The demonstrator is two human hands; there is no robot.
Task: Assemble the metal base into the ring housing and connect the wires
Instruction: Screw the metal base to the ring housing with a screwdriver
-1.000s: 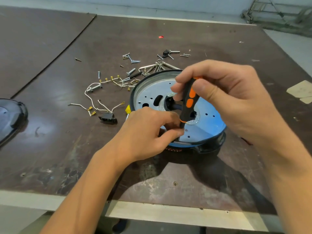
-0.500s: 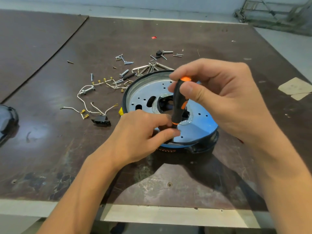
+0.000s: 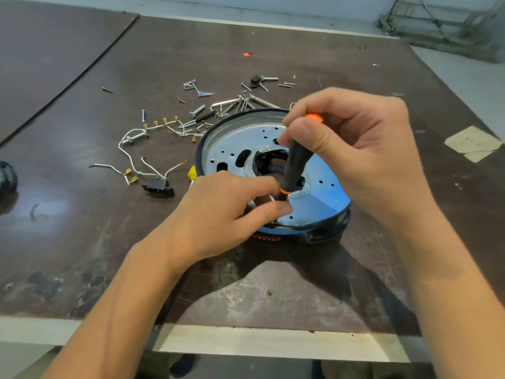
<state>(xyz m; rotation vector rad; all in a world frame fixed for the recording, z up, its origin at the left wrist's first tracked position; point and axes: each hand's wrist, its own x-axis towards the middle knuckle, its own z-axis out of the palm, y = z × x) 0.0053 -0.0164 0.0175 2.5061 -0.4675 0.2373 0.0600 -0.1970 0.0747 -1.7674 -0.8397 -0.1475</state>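
At centre frame the silver metal base (image 3: 323, 194) sits inside the black ring housing (image 3: 200, 153), which rests on the dark table (image 3: 82, 228). Both hands cover the near edge of the disc, and the housing shows only as a rim on the left and a dark lip at lower right.

The right hand (image 3: 363, 151) is curled around a screwdriver (image 3: 296, 162) with a black handle and an orange cap. It holds the tool nearly upright over the base's central cut-out. The fingers hide most of the upper handle.

The left hand (image 3: 224, 212) reaches in from the lower left, with thumb and forefinger pinched together at the screwdriver's lower end. The shaft and tip are hidden behind those fingers. I cannot tell whether they pinch the shaft, a screw or nothing.

A small yellow piece (image 3: 192, 172) peeks out at the housing's left edge, touching it, but what it is stays unclear.

Left of the housing lie white wires (image 3: 125, 155) with yellow terminals, some running into a black switch (image 3: 158, 186). Loose screws and bolts (image 3: 200, 109) are scattered just above the housing toward the upper centre; several are too small to tell apart.

A dark object (image 3: 6, 176) is cut off by the left edge.
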